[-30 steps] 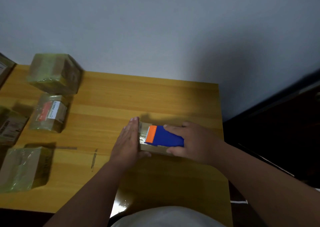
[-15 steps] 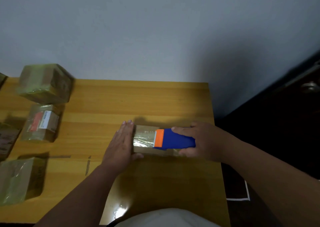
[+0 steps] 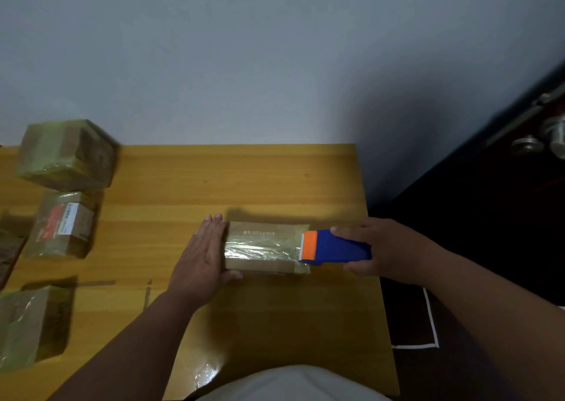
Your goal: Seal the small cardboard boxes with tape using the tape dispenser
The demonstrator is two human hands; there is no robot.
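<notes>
Far left on the yellow wooden table (image 3: pixel 275 174) sit a few tape-wrapped cardboard parcels (image 3: pixel 67 153). Mid-table, the left hand (image 3: pixel 203 255) presses flat, fingers straight, against the small flat brown cardboard box (image 3: pixel 264 249), shiny clear tape along its top. At its right end, the right hand (image 3: pixel 383 252) grips the blue-and-orange tape dispenser (image 3: pixel 333 247).

One head-worn wide-angle view looks steeply down (and forward) over the wooden table (image 3: pixel 275 171), close in.
</notes>
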